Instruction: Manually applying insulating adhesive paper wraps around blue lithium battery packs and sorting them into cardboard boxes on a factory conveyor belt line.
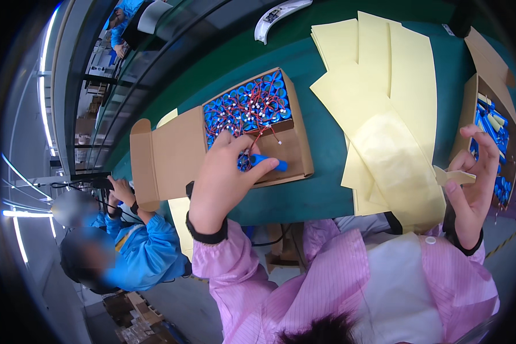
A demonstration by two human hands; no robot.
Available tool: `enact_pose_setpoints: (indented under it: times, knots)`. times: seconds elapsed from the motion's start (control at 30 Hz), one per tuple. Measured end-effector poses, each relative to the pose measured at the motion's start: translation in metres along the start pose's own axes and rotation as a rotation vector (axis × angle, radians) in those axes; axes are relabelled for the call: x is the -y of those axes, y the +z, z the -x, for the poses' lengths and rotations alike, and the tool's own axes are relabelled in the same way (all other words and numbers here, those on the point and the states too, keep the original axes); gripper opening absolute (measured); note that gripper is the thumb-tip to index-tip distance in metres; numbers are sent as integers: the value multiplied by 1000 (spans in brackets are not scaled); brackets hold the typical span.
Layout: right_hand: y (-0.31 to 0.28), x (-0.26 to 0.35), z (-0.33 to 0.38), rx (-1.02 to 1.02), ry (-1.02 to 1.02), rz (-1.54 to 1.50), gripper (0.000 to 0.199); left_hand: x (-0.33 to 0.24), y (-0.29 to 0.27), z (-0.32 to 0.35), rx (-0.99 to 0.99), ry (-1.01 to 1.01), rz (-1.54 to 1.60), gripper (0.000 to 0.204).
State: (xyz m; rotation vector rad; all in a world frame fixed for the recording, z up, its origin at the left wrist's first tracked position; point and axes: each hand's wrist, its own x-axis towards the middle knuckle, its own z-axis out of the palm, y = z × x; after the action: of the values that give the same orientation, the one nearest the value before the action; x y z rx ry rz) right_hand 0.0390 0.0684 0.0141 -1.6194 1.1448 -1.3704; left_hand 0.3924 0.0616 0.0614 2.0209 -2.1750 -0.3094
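Note:
My left hand [222,178] is over the near part of an open cardboard box [299,129], its thumb and fingers closed on a blue cylindrical battery [280,165]. Rows of blue batteries [246,103] with red wires and small white connectors fill the far part of that box. Bare cardboard shows in its near right part. Off to the right, my right hand [475,195] pinches a small pale-yellow strip [463,178] between thumb and finger, its other fingers raised. This hand is beside a second cardboard box [469,109] holding blue batteries [499,137], some with pale-yellow pieces among them.
Pale-yellow sheets [393,74] lie fanned on the green table [329,195] between the boxes. The left box's lid [178,152] is folded out leftward. A curved white piece [278,17] lies at the far side. A co-worker in blue [149,252] sits at the left.

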Motion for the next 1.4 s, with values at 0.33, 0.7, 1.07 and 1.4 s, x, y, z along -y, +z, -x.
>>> enact_pose_setpoints:
  times: [0.33,0.7,1.07,1.4]
  knots:
    - [8,10,-13,220,-48,-320,81,-36,30,12,-52,164,1300,26]
    - [36,16,-18,137,180,-549,88,-121,79,6,262,73,1879,51]
    - [39,10,-14,119,306,-546,84,-135,88,-1,97,-27,2135,56]
    - [50,12,-17,109,337,-697,89,-143,90,0,51,-98,2186,53]
